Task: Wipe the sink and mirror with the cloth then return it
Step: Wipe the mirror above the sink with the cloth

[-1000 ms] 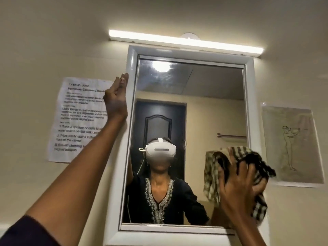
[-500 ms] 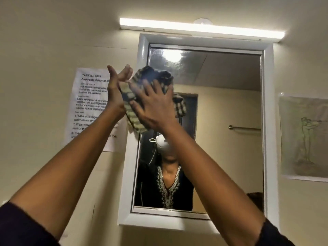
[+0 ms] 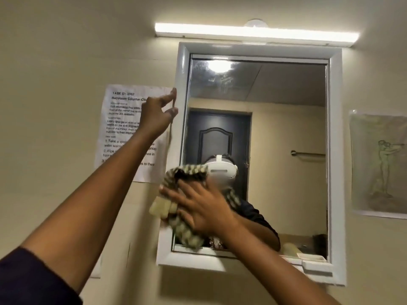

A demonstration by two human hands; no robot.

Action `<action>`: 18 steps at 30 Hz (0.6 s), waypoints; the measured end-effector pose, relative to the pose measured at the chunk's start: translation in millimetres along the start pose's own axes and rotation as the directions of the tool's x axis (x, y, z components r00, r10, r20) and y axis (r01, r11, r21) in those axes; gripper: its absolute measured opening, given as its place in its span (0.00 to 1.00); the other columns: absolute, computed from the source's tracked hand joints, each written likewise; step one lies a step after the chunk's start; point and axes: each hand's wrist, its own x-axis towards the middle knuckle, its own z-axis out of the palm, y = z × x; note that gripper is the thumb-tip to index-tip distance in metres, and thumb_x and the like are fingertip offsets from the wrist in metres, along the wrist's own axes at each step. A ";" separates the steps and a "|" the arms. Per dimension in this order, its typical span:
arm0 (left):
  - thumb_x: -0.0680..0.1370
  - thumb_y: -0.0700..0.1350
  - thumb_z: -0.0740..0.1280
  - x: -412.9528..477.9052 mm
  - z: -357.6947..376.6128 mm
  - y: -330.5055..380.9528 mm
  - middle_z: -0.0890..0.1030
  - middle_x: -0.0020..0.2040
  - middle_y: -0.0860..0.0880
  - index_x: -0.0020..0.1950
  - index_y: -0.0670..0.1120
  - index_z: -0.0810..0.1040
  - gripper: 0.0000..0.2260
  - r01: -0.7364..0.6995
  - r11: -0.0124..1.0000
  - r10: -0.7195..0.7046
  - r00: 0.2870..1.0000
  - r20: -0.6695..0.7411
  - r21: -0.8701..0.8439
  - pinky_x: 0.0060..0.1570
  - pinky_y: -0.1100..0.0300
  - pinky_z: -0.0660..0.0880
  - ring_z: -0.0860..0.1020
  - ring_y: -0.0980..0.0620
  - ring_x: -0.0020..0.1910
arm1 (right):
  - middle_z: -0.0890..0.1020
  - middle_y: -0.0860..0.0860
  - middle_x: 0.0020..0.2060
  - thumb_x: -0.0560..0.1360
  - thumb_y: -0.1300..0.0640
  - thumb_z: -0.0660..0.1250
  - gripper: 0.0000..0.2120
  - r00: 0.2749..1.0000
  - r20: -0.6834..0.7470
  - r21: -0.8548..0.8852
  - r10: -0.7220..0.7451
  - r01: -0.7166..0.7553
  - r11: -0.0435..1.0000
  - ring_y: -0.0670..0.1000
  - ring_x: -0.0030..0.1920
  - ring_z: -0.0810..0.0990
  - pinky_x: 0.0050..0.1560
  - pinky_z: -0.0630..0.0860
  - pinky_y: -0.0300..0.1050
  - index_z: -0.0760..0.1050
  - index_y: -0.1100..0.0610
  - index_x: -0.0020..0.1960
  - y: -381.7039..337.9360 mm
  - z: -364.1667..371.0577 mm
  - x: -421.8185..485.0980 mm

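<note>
right hand [image 3: 202, 208] flat, pressing cloth [image 3: 182, 230] on mirror [image 3: 275, 119], left hand [image 3: 157, 115] seemingly loose, empty

Two hands are raised at one mirror [image 3: 275, 102]: the left hand [image 3: 157, 116] and the right hand [image 3: 202, 209]. One cloth [image 3: 187, 188] is in view. One light bar [image 3: 256, 33] runs above. Two papers hang on the wall: one printed sheet [image 3: 123, 128] and one drawing [image 3: 381, 166]
</note>
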 end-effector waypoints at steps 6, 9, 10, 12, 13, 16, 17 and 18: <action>0.78 0.37 0.64 7.1 -11.2 17.5 0.75 0.66 0.44 0.66 0.40 0.72 0.17 0.031 0.997 -0.031 1.000 0.003 -0.070 0.61 0.61 0.73 0.73 0.52 0.64 | 0.63 0.56 0.73 0.77 0.44 0.51 0.27 0.918 -0.216 -0.020 0.334 -0.346 0.938 0.58 0.73 0.57 0.71 0.45 0.62 0.51 0.48 0.75 80.6 -55.9 129.8; 0.80 0.47 0.62 5.4 -11.4 23.3 0.78 0.59 0.51 0.62 0.40 0.76 0.15 0.071 0.992 -0.073 0.997 -0.013 -0.106 0.52 0.68 0.72 0.75 0.56 0.57 | 0.62 0.56 0.73 0.77 0.46 0.51 0.28 0.906 -0.208 -0.021 0.369 -0.381 0.924 0.57 0.74 0.56 0.70 0.49 0.62 0.51 0.51 0.75 70.6 -47.2 130.8; 0.80 0.50 0.62 5.2 -10.0 23.9 0.79 0.54 0.52 0.58 0.41 0.79 0.15 0.087 0.992 -0.089 0.996 -0.019 -0.091 0.50 0.68 0.70 0.75 0.58 0.53 | 0.62 0.55 0.73 0.77 0.46 0.52 0.29 0.900 -0.217 0.000 0.379 -0.388 0.922 0.56 0.74 0.57 0.70 0.49 0.61 0.51 0.51 0.75 60.5 -40.3 120.9; 0.80 0.53 0.61 2.1 -4.4 23.4 0.78 0.41 0.55 0.42 0.49 0.80 0.13 0.102 0.993 -0.105 0.993 -0.059 -0.061 0.50 0.65 0.68 0.73 0.61 0.40 | 0.65 0.55 0.72 0.77 0.47 0.54 0.29 0.898 -0.224 0.069 0.380 -0.374 0.925 0.56 0.73 0.59 0.68 0.48 0.59 0.51 0.52 0.75 32.8 -24.1 90.1; 0.80 0.53 0.61 -1.7 -0.2 25.4 0.77 0.39 0.55 0.39 0.51 0.78 0.13 0.101 0.994 -0.105 0.991 -0.084 -0.046 0.51 0.63 0.69 0.72 0.63 0.37 | 0.67 0.54 0.71 0.76 0.47 0.55 0.30 0.904 -0.204 0.099 0.375 -0.362 0.927 0.55 0.72 0.61 0.67 0.49 0.59 0.51 0.51 0.75 15.7 -14.1 69.5; 0.81 0.50 0.59 -12.2 17.1 21.2 0.77 0.65 0.46 0.66 0.43 0.73 0.17 0.088 0.996 -0.088 0.985 -0.146 -0.007 0.65 0.63 0.67 0.75 0.54 0.62 | 0.71 0.51 0.68 0.74 0.46 0.57 0.31 0.948 -0.074 0.099 0.309 -0.302 0.948 0.54 0.68 0.68 0.64 0.54 0.58 0.52 0.48 0.75 -40.7 13.4 -3.7; 0.82 0.48 0.57 -16.3 24.0 18.5 0.68 0.73 0.45 0.72 0.43 0.66 0.20 0.070 0.997 -0.066 0.985 -0.161 0.015 0.69 0.63 0.61 0.66 0.50 0.72 | 0.72 0.50 0.68 0.74 0.45 0.57 0.31 0.956 -0.022 0.096 0.291 -0.288 0.953 0.53 0.66 0.70 0.63 0.55 0.57 0.51 0.46 0.75 -55.9 19.2 -25.2; 0.82 0.47 0.56 -20.1 32.0 14.5 0.61 0.76 0.45 0.75 0.44 0.60 0.21 0.041 0.998 -0.033 0.983 -0.178 0.039 0.72 0.60 0.55 0.58 0.49 0.76 | 0.73 0.49 0.67 0.74 0.45 0.57 0.31 0.959 0.027 0.101 0.282 -0.283 0.954 0.52 0.64 0.72 0.62 0.55 0.56 0.50 0.45 0.75 -64.8 22.9 -41.9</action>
